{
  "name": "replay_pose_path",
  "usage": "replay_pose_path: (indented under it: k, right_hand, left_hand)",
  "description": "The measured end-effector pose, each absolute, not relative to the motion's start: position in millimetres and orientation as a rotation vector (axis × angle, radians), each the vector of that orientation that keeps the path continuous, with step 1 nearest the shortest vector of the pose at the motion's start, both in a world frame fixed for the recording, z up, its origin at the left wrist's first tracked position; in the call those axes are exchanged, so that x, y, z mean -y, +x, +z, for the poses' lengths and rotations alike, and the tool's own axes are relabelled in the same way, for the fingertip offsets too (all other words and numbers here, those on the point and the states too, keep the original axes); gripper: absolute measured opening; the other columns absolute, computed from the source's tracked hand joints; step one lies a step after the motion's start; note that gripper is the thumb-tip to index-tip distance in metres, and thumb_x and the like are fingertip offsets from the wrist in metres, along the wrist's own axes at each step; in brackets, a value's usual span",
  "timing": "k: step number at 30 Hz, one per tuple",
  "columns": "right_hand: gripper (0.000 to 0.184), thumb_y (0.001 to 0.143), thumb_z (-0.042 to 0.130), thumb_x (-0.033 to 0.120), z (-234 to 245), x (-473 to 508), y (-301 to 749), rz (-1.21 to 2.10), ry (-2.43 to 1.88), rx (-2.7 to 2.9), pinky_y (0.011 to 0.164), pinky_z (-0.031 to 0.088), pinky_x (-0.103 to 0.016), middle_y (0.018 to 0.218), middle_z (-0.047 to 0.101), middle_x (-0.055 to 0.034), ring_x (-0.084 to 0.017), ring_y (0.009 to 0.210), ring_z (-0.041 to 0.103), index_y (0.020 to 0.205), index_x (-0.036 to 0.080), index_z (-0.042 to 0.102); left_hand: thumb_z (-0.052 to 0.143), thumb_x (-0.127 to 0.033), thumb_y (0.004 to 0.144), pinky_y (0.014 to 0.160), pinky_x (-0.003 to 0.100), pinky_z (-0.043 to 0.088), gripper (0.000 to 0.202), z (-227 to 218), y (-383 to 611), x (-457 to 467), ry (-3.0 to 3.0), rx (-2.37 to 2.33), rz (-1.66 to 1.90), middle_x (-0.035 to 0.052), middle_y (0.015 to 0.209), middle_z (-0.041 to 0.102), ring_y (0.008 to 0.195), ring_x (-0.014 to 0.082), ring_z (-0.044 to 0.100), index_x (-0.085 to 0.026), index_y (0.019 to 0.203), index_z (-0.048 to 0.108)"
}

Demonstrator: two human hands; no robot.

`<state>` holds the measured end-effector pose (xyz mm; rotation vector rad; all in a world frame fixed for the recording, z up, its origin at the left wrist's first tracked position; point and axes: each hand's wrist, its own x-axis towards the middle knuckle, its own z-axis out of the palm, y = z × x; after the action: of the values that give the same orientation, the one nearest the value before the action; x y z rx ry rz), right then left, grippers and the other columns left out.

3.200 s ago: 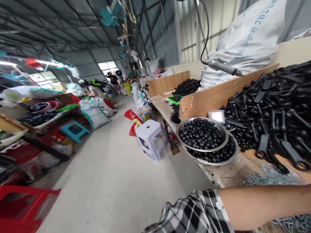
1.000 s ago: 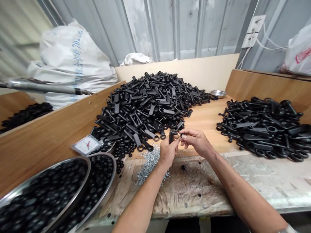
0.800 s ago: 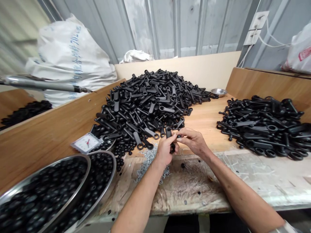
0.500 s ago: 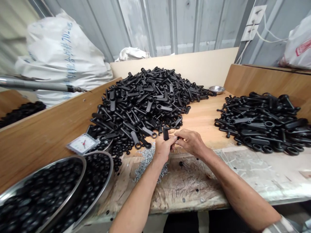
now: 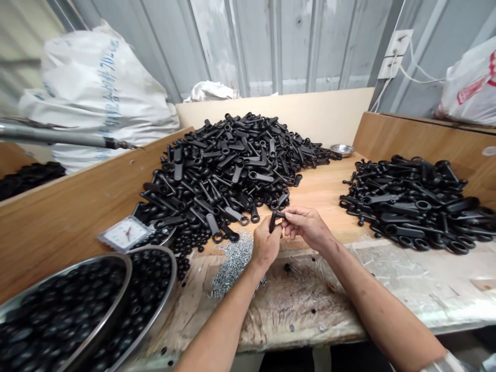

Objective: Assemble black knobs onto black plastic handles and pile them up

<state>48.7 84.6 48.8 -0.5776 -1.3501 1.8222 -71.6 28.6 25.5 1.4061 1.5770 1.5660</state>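
My left hand (image 5: 266, 242) is closed around a black crank handle (image 5: 273, 220), its arm standing up between thumb and fingers. The crank's knob end points right, and the fingertips of my right hand (image 5: 308, 226) pinch it. My fingers hide part of that end. Below and left of my left hand lies a heap of small silver screws (image 5: 228, 268). Just beyond the hands rises a large pile of black crank handles (image 5: 236, 160).
Metal bowls (image 5: 129, 279) of round black knobs stand at the left, beside a square clock dial (image 5: 126, 232). A second pile of crank handles (image 5: 411, 201) lies at the right. A small metal dish (image 5: 342, 150) sits at the back; a power screwdriver (image 5: 65, 137) hangs at upper left.
The crank handle has turned in my left hand so its knob end now points right. My right fingers have closed on that end. The view has shifted slightly.
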Motion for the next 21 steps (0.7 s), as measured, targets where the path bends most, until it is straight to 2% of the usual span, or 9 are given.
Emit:
replay_pose_path:
  k: [5, 11, 16, 18, 21]
  right_hand:
    - [0.023, 0.066, 0.069, 0.032, 48, -81, 46, 1.924, -0.526, 1.225, 0.035, 0.044, -0.016, 0.058, 0.061, -0.0022, -0.009, 0.042, 0.055, 0.074, 0.012, 0.062]
    - [0.023, 0.069, 0.066, 0.034, 48, -81, 46, 1.948, -0.517, 1.245, 0.033, 0.042, -0.016, 0.054, 0.059, -0.0014, -0.008, 0.038, 0.052, 0.067, 0.011, 0.060]
    - [0.026, 0.066, 0.067, 0.036, 49, -78, 45, 1.927, -0.605, 1.225, 0.030, 0.037, -0.016, 0.053, 0.057, 0.0004, -0.007, 0.036, 0.049, 0.063, 0.013, 0.057]
    - [0.026, 0.067, 0.066, 0.037, 49, -75, 44, 1.853, -0.642, 1.260, 0.029, 0.034, -0.016, 0.052, 0.056, 0.0010, -0.007, 0.034, 0.046, 0.061, 0.013, 0.057]
    - [0.026, 0.069, 0.063, 0.035, 50, -69, 42, 1.559, -0.739, 1.358, 0.029, 0.030, -0.016, 0.047, 0.051, 0.0021, -0.005, 0.033, 0.042, 0.057, 0.013, 0.057]
  left_hand:
    - [0.045, -0.019, 0.075, 0.060, 0.019, 0.036, 0.015, 30, -69, -25, 1.503, -1.639, 1.523, -0.0023, 0.068, 0.055, 0.064, 0.0107, 0.049, -0.018, 0.083, 0.058]
    - [0.042, -0.018, 0.076, 0.063, 0.022, 0.036, 0.019, 32, -68, -25, 1.538, -1.791, 1.450, -0.0003, 0.073, 0.058, 0.067, 0.0135, 0.051, -0.019, 0.088, 0.057]
    - [0.039, -0.017, 0.077, 0.063, 0.025, 0.036, 0.028, 29, -68, -26, 1.669, -2.030, 1.308, 0.0037, 0.075, 0.060, 0.069, 0.0177, 0.055, -0.019, 0.101, 0.054]
    - [0.039, -0.017, 0.078, 0.062, 0.026, 0.036, 0.033, 28, -67, -26, 1.737, -2.146, 1.221, 0.0050, 0.075, 0.061, 0.069, 0.0190, 0.056, -0.018, 0.108, 0.050]
    - [0.037, -0.015, 0.078, 0.060, 0.027, 0.037, 0.034, 30, -66, -24, 1.823, -2.280, 1.016, 0.0061, 0.070, 0.061, 0.066, 0.0207, 0.057, -0.017, 0.110, 0.047]
